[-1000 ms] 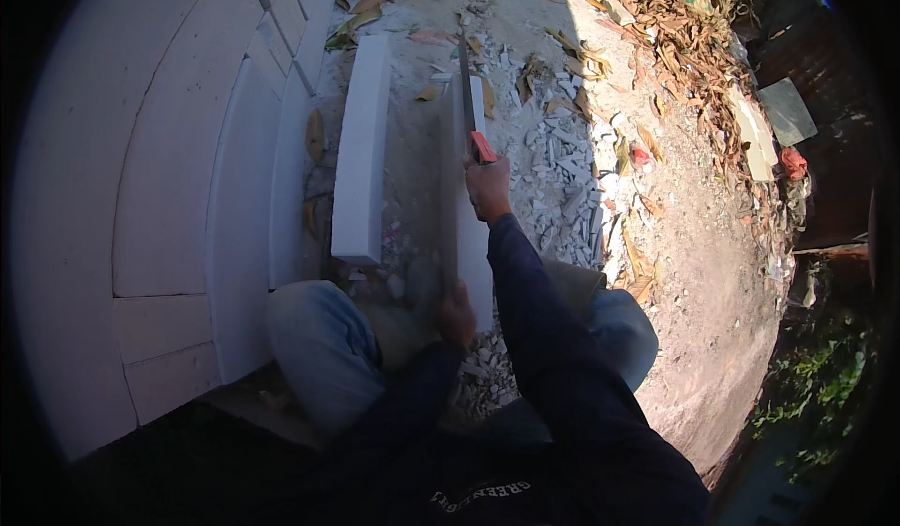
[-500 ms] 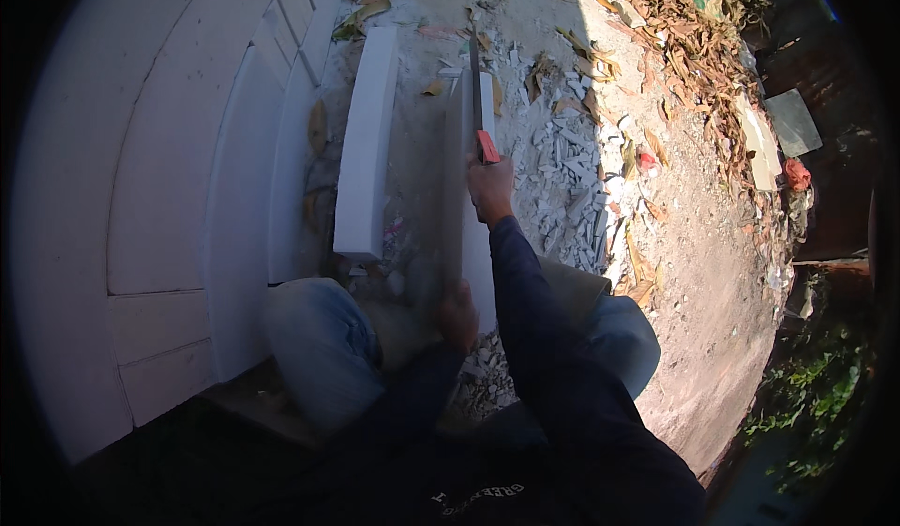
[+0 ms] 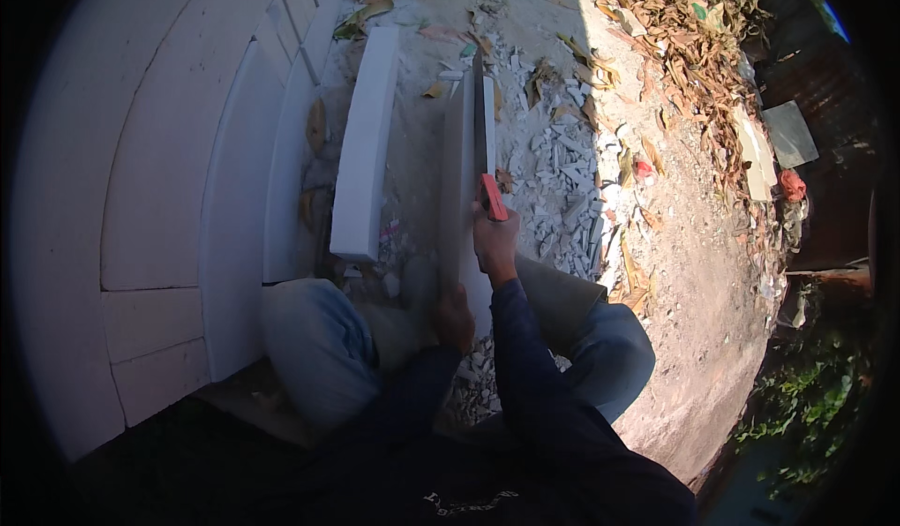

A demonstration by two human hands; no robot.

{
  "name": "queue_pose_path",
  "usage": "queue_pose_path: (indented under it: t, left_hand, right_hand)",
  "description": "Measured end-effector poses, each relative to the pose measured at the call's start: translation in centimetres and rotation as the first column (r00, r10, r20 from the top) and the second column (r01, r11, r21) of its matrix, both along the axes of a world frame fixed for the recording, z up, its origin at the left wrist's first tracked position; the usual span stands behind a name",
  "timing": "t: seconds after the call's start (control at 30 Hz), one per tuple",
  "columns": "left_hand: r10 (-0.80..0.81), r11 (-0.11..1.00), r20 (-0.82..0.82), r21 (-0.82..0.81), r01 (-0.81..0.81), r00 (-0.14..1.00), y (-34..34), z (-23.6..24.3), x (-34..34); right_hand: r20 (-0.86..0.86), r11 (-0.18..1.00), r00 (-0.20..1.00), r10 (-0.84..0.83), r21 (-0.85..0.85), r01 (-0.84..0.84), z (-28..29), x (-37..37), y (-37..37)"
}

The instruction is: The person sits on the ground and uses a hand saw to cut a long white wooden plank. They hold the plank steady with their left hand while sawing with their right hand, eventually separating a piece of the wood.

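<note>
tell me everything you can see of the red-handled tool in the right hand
The red-handled tool looks like a handsaw: a long, narrow, dark blade, apparently metal, joined to a bright red handle that could be plastic. The right hand grips the handle, hiding part of it. The blade points away from the person, running lengthwise along a long pale block. Its teeth are too small to make out, and how deep it sits in the block cannot be told.

Head-mounted fisheye view, steeply downward
</note>
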State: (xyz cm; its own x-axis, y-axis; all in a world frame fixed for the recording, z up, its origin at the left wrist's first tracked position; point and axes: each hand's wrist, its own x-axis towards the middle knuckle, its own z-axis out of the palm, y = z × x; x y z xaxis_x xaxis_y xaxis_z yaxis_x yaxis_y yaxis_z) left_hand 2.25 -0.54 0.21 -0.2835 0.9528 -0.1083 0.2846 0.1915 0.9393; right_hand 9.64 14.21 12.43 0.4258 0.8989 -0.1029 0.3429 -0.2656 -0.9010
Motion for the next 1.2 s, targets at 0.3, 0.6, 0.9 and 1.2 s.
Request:
queue_pose_path:
  t: [0.3, 0.6, 0.9, 1.2]
  left_hand:
    - [-0.016, 0.999, -0.021, -0.029, 0.015, 1.000, 0.3, 0.6, -0.6]
    - [0.012, 0.999, -0.007, 0.039, -0.012, 1.000, 0.2, -0.4, 0.6]
    - [-0.057, 0.989, -0.013, -0.135, 0.055, 0.998, 0.3, -0.2, -1.3]
    - [0.042, 0.986, 0.034, 0.158, -0.047, 0.999, 0.7, -0.6, 0.4]
  right_hand:
    - [-0.077, 0.997, 0.997, -0.017, 0.074, 0.023, -0.3, -0.1, -2.4]
    - [-0.032, 0.997, 0.998, -0.053, 0.062, 0.055, -0.1, 0.5, 0.0]
    - [-0.182, 1.000, 0.983, -0.021, -0.026, 0.017, -0.6, -0.7, -3.0]
    - [-0.071, 0.996, 0.994, -0.087, 0.016, 0.088, 0.4, 0.2, 2.8]
